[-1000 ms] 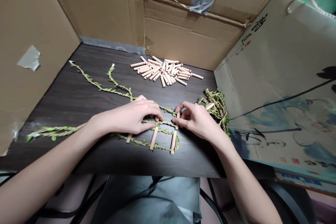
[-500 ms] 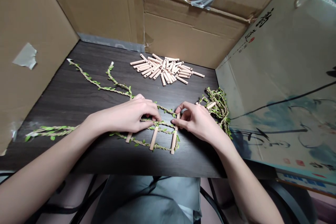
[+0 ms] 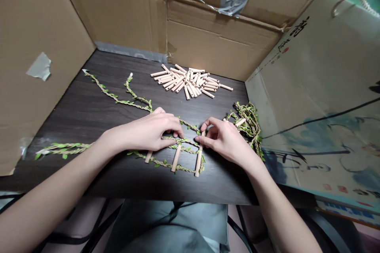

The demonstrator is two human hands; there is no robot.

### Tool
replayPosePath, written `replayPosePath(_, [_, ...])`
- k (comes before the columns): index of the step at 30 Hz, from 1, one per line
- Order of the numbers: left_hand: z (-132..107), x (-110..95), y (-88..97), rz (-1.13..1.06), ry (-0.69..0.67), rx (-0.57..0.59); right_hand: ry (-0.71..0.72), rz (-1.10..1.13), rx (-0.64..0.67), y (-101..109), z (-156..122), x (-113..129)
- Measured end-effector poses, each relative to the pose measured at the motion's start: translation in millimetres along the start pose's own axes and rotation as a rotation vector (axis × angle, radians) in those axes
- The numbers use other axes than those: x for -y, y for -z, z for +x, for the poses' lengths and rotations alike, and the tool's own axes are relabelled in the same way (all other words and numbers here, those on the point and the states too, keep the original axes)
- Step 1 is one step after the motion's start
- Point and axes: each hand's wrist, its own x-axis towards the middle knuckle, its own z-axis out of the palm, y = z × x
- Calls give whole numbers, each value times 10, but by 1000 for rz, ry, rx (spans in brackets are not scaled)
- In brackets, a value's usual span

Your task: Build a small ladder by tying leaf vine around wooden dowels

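Observation:
My left hand (image 3: 145,132) pinches a strand of green leaf twine (image 3: 175,139) between thumb and fingertips, just above a wooden dowel (image 3: 176,157). My right hand (image 3: 222,138) grips the top of a second dowel (image 3: 198,161), with its thumb on the twine. These dowels and a third, partly hidden one (image 3: 148,157) lie roughly parallel, joined by twine in a ladder shape. Long loose twine ends (image 3: 118,100) run up the table to the left, and another (image 3: 62,149) lies under my left forearm.
A heap of several loose dowels (image 3: 190,82) lies on the dark wood table (image 3: 89,106). A tangled twine bundle (image 3: 247,124) sits at the right. Cardboard walls (image 3: 208,43) stand behind, and a printed paper bag (image 3: 311,126) stands at right.
The whole view has shifted slightly as my head moved. My hands remain on the twine and dowels, with little visible change in their grip.

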Motion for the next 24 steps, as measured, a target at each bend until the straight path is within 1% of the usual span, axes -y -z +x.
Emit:
replayPosePath(2, [-4, -6, 1, 12, 6, 6, 39, 9, -14, -6, -9, 32])
replayPosePath(4, [-7, -12, 3, 15, 9, 18, 127, -12, -11, -39, -19, 61])
replayPosePath(7, [-5, -20, 15, -12, 18, 30, 293, -123, -9, -141, -24, 67])
replayPosePath(9, [-3, -26, 30, -37, 30, 38, 349, -193, -25, -217, -18, 46])
replayPosePath(13, [-10, -49, 58, -52, 48, 33, 340, -202, -47, -297, 0, 10])
replayPosePath(16, [-14, -71, 53, -76, 37, -11, 337, -178, -49, -298, 11, 10])
replayPosePath(20, [3, -73, 26, -99, 11, -39, 323, -135, -55, -277, 12, 25])
replayPosePath(22, [15, -64, 22, -108, 9, -71, 337, -116, -98, -261, 2, 39])
replayPosePath(24, [25, -58, 24, -123, 8, -116, 393, -110, -156, -249, -14, 59])
